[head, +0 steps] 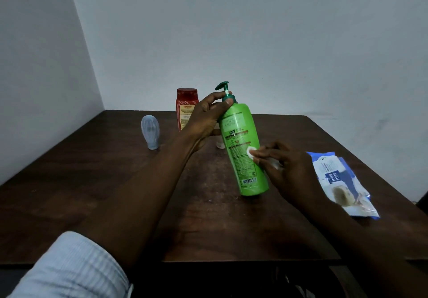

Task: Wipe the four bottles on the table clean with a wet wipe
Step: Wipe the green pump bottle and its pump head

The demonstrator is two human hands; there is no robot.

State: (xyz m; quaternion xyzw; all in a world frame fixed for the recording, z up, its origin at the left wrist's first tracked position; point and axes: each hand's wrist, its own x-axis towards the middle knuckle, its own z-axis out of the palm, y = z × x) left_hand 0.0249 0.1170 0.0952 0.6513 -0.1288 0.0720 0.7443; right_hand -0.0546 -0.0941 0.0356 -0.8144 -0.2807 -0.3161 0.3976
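A tall green pump bottle [240,145] stands tilted on the dark wooden table [115,193], its base on the tabletop. My left hand [206,117] grips its shoulder and neck just below the dark green pump. My right hand [287,168] pinches a white wet wipe [251,152] and presses it against the bottle's label side. A red bottle [185,108] stands behind my left hand. To the left stands a pale blue tube bottle [150,132], cap down. A small white bottle [219,143] shows only at its base, behind the green one.
A blue and white pack of wet wipes [342,182] lies on the table to the right of my right hand. Pale walls close off the back and left. The table's front edge runs just below my forearms.
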